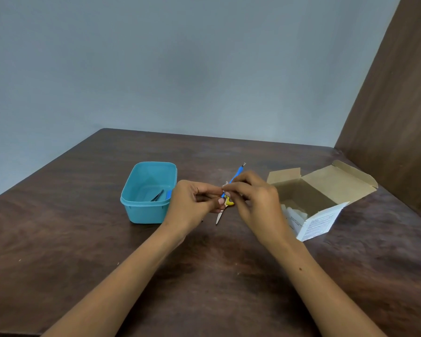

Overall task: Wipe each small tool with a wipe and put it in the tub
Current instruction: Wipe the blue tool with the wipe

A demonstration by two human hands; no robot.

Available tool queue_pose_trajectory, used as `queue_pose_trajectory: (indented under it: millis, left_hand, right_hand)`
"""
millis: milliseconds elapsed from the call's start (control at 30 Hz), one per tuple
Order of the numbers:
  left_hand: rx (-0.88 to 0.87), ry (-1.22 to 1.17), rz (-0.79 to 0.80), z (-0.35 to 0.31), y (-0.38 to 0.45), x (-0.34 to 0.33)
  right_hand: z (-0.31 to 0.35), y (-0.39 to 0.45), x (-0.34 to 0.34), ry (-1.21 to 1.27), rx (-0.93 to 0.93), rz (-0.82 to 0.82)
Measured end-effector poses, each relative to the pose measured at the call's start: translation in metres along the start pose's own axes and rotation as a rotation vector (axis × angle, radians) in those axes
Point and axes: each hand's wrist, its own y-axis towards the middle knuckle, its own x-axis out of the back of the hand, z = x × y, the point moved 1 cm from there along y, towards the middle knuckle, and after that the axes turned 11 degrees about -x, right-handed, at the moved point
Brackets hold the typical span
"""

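We hold the blue-handled tool up between both hands, its metal tip aimed at one o'clock. Our left hand pinches its lower end to steady it; our right hand pinches a wipe around the shaft. The tub waits at nine o'clock, tweezers inside. Yellow scissors lie on the bench beneath.
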Motion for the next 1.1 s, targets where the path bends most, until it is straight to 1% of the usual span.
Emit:
queue_pose_trajectory:
  millis: [67,233,300,400,533,600,667,800,867,1033,1100]
  left_hand:
    - [0.003,-0.007,-0.003,0.0,0.0,0.0]
    - [-0.002,0.004,0.035,0.0,0.0,-0.002]
    - [0.0,-0.005,0.043,0.0,-0.001,-0.002]
    - [0.003,-0.022,0.035,0.0,-0.001,-0.002]
    - [0.009,-0.11,-0.021,-0.001,0.0,0.0]
    - [0.007,-0.135,-0.028,-0.002,0.0,0.001]
    - [0.01,-0.151,-0.025,-0.004,-0.001,0.001]
    - [0.018,-0.141,-0.003,-0.004,-0.001,-0.001]
    - [0.013,-0.114,0.0,-0.004,-0.001,-0.001]
    - [-0.029,-0.12,-0.022,-0.003,-0.001,0.0]
    - [-0.04,-0.122,-0.023,-0.003,-0.001,0.0]
  right_hand:
    - [0.0,0.001,0.001,0.011,-0.011,-0.003]
    - [-0.008,0.005,0.01,0.02,-0.121,-0.163]
    - [-0.011,0.006,0.012,0.027,-0.162,-0.194]
    - [-0.008,0.005,0.011,0.05,-0.168,-0.162]
    - [0.002,0.0,0.003,0.107,-0.1,-0.028]
    - [0.003,0.0,0.0,0.124,-0.092,0.001]
    - [0.002,0.0,0.001,0.124,-0.099,-0.008]
    - [-0.002,0.004,0.007,0.099,-0.15,-0.127]
    - [-0.004,0.004,0.009,0.095,-0.154,-0.147]
    - [-0.003,0.002,0.005,0.043,-0.096,0.07]
    - [-0.002,0.003,0.006,0.033,-0.068,0.106]
